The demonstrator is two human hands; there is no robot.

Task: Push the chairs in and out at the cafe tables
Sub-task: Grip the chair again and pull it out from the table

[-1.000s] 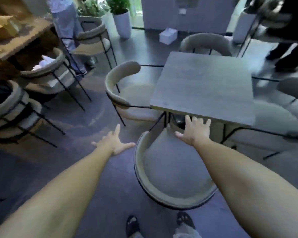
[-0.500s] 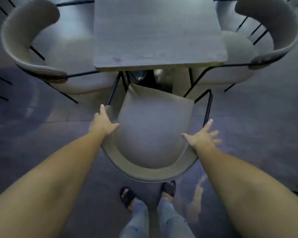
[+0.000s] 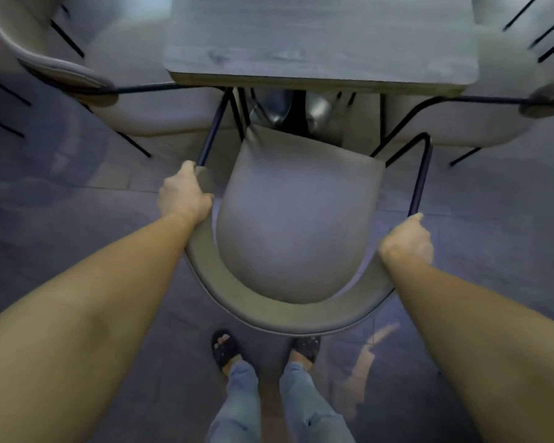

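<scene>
Chair [image 3: 296,228], grey curved-back padded: my left hand [image 3: 183,195] and right hand [image 3: 408,243] grip its arms; I'd push evenly, straight under the grey square desk [image 3: 320,39]

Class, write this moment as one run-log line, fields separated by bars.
stage: gripping chair | left hand: shut on chair backrest end | right hand: shut on opposite end | chair: seat front just under table edge

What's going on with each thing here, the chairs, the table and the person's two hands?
Near chair: upright, mostly out from the table, seat front just short of its edge.
Left hand: closed on that chair's left arm.
Right hand: closed on its right arm.
Table: top bare.
Side chairs: tucked in.
</scene>
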